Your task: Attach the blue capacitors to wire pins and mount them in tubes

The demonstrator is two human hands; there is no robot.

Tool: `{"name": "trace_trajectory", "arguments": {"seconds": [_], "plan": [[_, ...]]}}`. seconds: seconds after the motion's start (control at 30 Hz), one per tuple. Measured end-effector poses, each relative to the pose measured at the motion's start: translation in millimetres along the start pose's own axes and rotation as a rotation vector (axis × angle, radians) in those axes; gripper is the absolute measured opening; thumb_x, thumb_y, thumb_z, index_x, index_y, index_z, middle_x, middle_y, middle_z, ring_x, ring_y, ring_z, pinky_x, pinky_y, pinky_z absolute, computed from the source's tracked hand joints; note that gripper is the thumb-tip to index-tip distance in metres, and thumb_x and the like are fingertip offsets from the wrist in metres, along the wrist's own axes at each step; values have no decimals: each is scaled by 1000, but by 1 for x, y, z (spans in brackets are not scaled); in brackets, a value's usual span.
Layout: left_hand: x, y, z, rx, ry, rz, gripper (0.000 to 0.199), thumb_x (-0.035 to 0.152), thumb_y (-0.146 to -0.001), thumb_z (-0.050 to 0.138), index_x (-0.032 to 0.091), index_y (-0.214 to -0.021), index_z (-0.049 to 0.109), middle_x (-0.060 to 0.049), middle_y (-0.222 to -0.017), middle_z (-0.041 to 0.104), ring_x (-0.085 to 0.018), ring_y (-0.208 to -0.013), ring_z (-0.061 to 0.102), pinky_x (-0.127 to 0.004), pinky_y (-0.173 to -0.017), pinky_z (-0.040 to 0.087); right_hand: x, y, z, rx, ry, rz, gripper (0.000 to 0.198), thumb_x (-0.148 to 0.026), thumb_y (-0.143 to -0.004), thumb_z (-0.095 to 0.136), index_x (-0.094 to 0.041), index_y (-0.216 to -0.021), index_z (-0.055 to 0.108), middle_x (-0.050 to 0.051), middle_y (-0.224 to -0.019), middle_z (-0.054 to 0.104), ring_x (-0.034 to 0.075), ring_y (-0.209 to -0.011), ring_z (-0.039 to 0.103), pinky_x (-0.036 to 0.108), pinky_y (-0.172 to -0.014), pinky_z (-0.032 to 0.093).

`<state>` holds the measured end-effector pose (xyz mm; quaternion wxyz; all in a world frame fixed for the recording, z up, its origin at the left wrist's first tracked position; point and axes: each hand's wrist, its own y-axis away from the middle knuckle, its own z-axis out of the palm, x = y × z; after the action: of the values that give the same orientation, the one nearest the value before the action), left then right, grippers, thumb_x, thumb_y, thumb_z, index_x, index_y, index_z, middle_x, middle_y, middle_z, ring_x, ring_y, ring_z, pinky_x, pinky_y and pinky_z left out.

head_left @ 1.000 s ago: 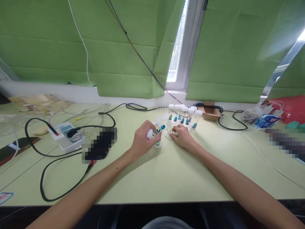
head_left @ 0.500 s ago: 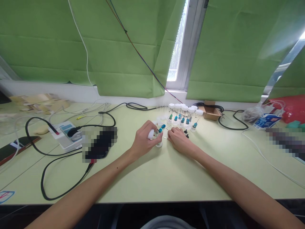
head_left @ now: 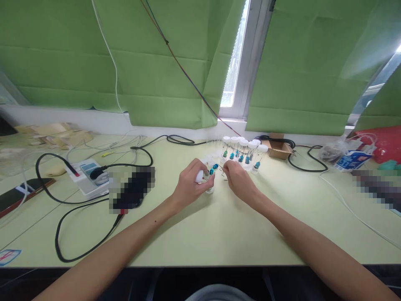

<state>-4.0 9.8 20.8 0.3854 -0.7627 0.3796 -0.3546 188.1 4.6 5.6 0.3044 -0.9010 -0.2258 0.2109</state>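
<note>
My left hand is closed around a small clear vial and a white cap; the fingers hide much of both. Beside its fingertips lie small shiny blue pieces. My right hand is just to the right, fingertips pinched together near the table. What they hold, if anything, is too small to make out. Small thin dark pieces lie between the hands. Behind the right hand stand several clear vials with white caps, holding blue or green pieces with thin shafts.
An open cardboard box and a coiled black cable lie at the back right. On the left are a white power strip and looping black cables. A blue and white packet lies far right.
My right hand has moved slightly up and away from me, uncovering thin pieces on the table. The black pieces beside it are now hidden. My left hand keeps its hold.
</note>
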Motion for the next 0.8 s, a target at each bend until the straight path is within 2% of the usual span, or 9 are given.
{"name": "trace_trajectory", "arguments": {"seconds": [0.13,0.23,0.4,0.63,0.8], "plan": [[-1,1,1,7,-21,6,14,21,-82,62,19,-80,48,1,-73,48,-11,-63,44,-24,-57,38,-14,1,-10,241,-121,-134,14,-15,-98,36,-20,-90,46,4,-78,53,15,-67,48,27,-59,39],[-3,2,1,10,-39,1,15,22,-82,61,20,-79,47,2,-73,47,-11,-63,44,-24,-57,38,-25,4,-15,325,-86,-294,11,-12,-96,41,-20,-95,49,4,-77,54,14,-66,50,26,-57,38],[-4,3,2,9,-48,17,15,19,-81,61,20,-80,46,2,-74,46,-11,-65,44,-23,-58,39,-36,9,-15,371,-15,-436,13,-8,-91,49,-19,-97,52,2,-70,54,13,-59,49,25,-49,33],[-4,7,3,-41,-49,60,16,19,-81,61,20,-84,46,1,-78,47,-11,-66,44,-22,-57,39,-39,12,-14,335,-11,-456,14,-5,-87,52,-18,-93,53,0,-65,51,11,-54,45,25,-47,32],[-3,10,5,-85,-54,131,14,22,-84,58,21,-89,46,-1,-82,48,-11,-68,46,-22,-56,41,-39,14,-12,328,-41,-440,17,-7,-87,53,-18,-100,51,-2,-64,50,10,-54,44,24,-46,31]]}}
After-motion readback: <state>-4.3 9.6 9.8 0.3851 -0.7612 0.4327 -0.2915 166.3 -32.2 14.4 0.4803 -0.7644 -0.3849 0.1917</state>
